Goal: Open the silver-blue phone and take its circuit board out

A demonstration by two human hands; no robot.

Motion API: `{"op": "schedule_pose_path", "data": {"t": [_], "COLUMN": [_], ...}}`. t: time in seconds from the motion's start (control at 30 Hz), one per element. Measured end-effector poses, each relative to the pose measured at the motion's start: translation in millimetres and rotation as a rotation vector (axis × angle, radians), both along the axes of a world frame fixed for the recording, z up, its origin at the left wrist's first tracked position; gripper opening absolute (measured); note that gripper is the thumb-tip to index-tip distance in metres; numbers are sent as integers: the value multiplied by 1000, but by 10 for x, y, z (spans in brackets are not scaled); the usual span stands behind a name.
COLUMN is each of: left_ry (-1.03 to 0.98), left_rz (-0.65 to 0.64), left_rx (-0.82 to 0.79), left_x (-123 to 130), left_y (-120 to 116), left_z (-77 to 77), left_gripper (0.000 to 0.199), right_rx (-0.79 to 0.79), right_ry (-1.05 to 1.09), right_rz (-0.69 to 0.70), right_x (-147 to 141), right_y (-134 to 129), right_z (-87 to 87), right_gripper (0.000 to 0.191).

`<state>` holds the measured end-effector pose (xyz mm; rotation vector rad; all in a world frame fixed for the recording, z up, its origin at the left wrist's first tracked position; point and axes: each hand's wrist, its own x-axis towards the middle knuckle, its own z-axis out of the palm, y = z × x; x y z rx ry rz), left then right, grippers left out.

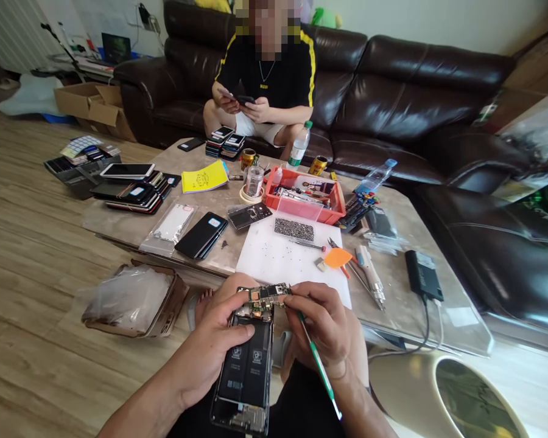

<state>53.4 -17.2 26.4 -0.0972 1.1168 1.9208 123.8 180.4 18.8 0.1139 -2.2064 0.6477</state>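
Observation:
An opened phone (pixel 246 365) lies tilted over my lap, its black battery facing up. My left hand (pixel 228 322) wraps round its upper left side, the thumb resting on the battery. A circuit board (pixel 271 294) sits at the phone's top end, raised and angled across it. The fingertips of my right hand (pixel 322 319) pinch the board's right end. A green and white tool (pixel 318 362) is also tucked in my right hand, its far end pointing down and right. Where the board meets the phone is partly hidden by my fingers.
Beyond my hands, a white mat (pixel 274 258) on the low table (pixel 456 322) bears a tray of screws (pixel 295 229), a screwdriver (pixel 308 245) and pliers. Further back are a red basket (pixel 333 210) and bottles. Phones are stacked at left. A person (pixel 265 91) sits on the sofa holding phones.

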Motion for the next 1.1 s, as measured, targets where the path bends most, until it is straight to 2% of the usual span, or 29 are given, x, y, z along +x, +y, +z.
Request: {"op": "schedule_pose_path", "data": {"t": [0.1,0.2,0.37,0.57,0.73,0.93,1.03,1.1], "left_ry": [-108,-142,-114,-63,-134,-140,-171,-155], "left_rz": [-12,36,59,79,58,107,110,134], "left_rx": [-4,101,129,97,74,61,8,-34], "left_x": [-15,-33,-70,-114,-160,-310,-434,-547], "left_y": [36,119,219,264,306,487,570,595], "left_z": [95,182,217,163,143,156,159,154], "left_gripper": [39,23,21,16,14,4,9,15], "right_rx": [3,11,41,-22,-26,-15,-57,-75], "right_ry": [9,16,-39,-40,-9,2,26,-42], "right_rz": [-6,-22,16,63,121,118,69,60], "right_x": [11,34,73,29,-52,-191,-339,-476], "right_y": [-3,-16,6,56,149,312,476,646], "right_z": [39,116,194,81,21,49,72,44], "right_gripper": [29,30,26,25,29,30,27,20]}}
